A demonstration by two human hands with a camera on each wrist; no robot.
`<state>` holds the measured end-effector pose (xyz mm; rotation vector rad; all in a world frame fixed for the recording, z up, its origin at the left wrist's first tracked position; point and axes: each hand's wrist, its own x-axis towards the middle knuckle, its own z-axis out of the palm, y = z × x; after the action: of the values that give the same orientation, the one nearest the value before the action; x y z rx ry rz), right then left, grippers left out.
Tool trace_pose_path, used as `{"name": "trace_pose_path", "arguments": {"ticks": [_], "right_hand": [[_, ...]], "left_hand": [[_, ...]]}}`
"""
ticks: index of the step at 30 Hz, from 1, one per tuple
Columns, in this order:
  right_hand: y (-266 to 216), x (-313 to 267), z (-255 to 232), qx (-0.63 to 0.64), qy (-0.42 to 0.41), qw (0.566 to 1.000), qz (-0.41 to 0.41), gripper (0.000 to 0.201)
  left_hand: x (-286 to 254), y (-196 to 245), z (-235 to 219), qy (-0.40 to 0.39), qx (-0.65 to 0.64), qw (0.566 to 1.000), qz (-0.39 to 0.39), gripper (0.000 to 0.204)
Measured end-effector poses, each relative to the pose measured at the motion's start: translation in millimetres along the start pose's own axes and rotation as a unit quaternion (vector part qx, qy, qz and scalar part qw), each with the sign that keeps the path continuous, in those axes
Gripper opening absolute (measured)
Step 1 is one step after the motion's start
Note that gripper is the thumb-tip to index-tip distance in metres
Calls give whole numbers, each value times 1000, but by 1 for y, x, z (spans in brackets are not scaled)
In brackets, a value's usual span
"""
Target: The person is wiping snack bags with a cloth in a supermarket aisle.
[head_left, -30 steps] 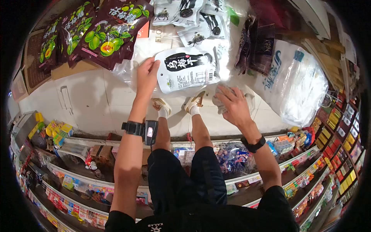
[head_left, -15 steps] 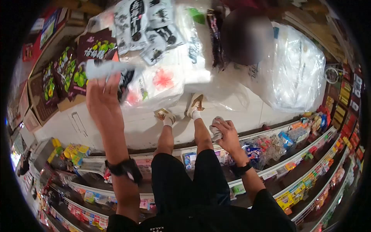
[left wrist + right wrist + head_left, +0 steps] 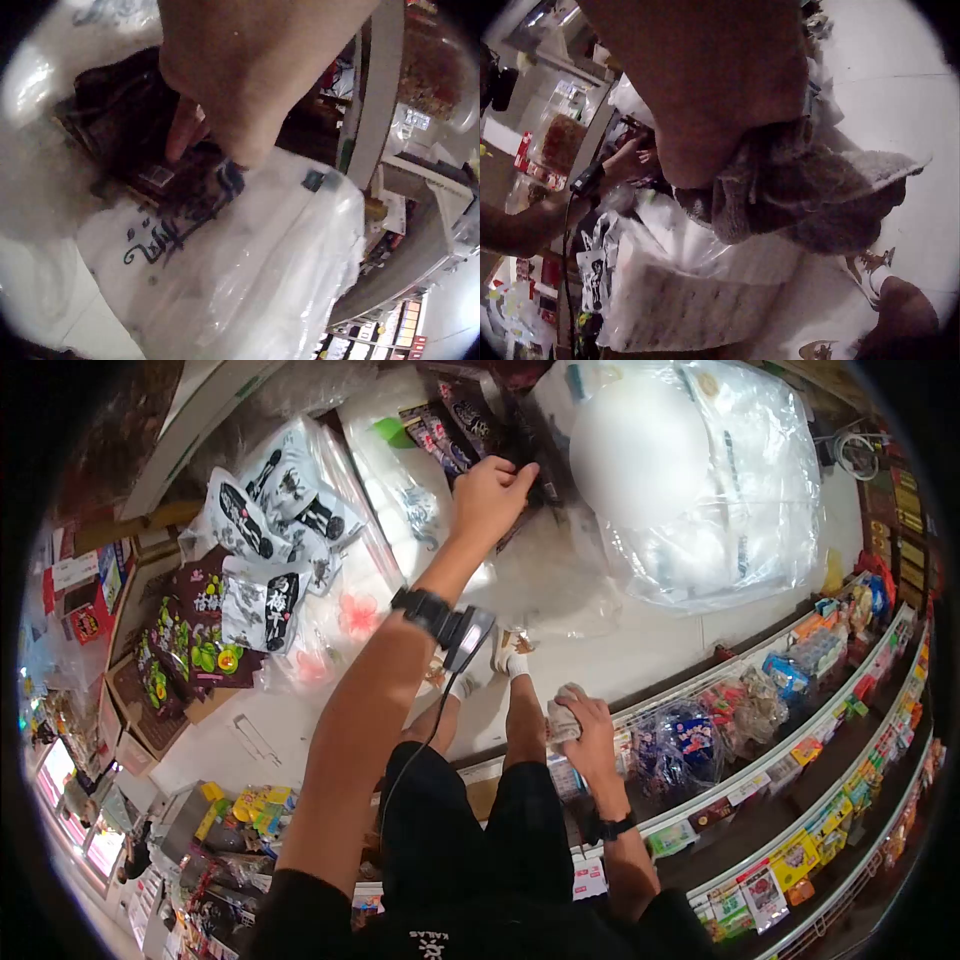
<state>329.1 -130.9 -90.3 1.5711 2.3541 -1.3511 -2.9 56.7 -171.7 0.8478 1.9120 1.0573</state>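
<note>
My left hand [image 3: 490,505] is over a group of dark purple packets [image 3: 440,435] on plastic wrap, thumb stretched out to the side. In the left wrist view its bent fingers pinch at a dark packet [image 3: 124,120] with a small white label. A grey cloth [image 3: 564,720] is held in the right hand [image 3: 590,735], low in front of the shelves; in the right wrist view the cloth [image 3: 840,199] hangs from the fingers in folds. One white dried-plum bag [image 3: 260,605] lies across brown bags with green fruit [image 3: 200,635] at the left.
More white bags [image 3: 290,495] lie in a pile behind them. To the right stands a large pack wrapped in clear plastic [image 3: 740,510]. Shelves of packaged goods [image 3: 770,760] run along the near side, close to the legs. A cord [image 3: 420,750] trails from the left wrist.
The left hand held a white dried-plum bag, left it on the brown bags at the left, and moved right to the dark packets. The right hand drew back toward the body with the cloth.
</note>
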Motion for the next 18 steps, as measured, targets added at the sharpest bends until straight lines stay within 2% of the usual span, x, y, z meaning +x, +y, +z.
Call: {"name": "trace_pose_path", "arguments": {"ticks": [1, 3, 5, 7, 8, 9, 11, 12, 13, 14, 15, 16, 17, 18], "right_hand": [[2, -4, 1, 7, 8, 1000, -1, 48], [4, -21, 0, 23, 48, 998, 37, 46], [12, -39, 4, 42, 65, 995, 62, 46], [23, -54, 12, 61, 99, 990, 83, 48], [24, -59, 13, 69, 110, 987, 92, 48], [24, -65, 12, 85, 113, 983, 113, 49], [27, -74, 10, 109, 124, 976, 140, 50], [30, -76, 9, 113, 128, 974, 149, 51], [35, -76, 8, 117, 132, 972, 157, 51], [41, -77, 6, 122, 138, 970, 159, 51], [46, -75, 2, 136, 145, 966, 165, 52], [52, -73, -5, 145, 149, 963, 169, 52], [52, -76, -6, 143, 150, 963, 170, 52], [59, -66, -16, 151, 152, 964, 155, 52]], "left_hand": [[12, 4, 11, 1, 27, 999, -21, 50], [24, 10, 31, -1, 17, 997, -74, 46], [32, 12, 41, -28, 73, 991, -110, 45], [34, 17, 45, -58, 110, 989, -79, 42], [54, -26, 48, -46, 208, 976, 36, 40], [73, -65, 53, -34, 298, 942, 152, 39], [20, 5, 26, 35, 174, 979, 103, 34], [24, -12, 8, 51, 182, 974, 126, 31], [7, 4, -18, 9, 166, 974, 151, 28], [-14, 12, -28, 115, -63, 987, 97, 27], [-55, 64, -81, 101, 314, 893, 305, 26], [-84, 101, -96, 107, 371, 857, 342, 34], [-80, 51, -135, 140, 336, 914, 177, 34], [-110, 108, -139, 121, 291, 927, 203, 27]]}}
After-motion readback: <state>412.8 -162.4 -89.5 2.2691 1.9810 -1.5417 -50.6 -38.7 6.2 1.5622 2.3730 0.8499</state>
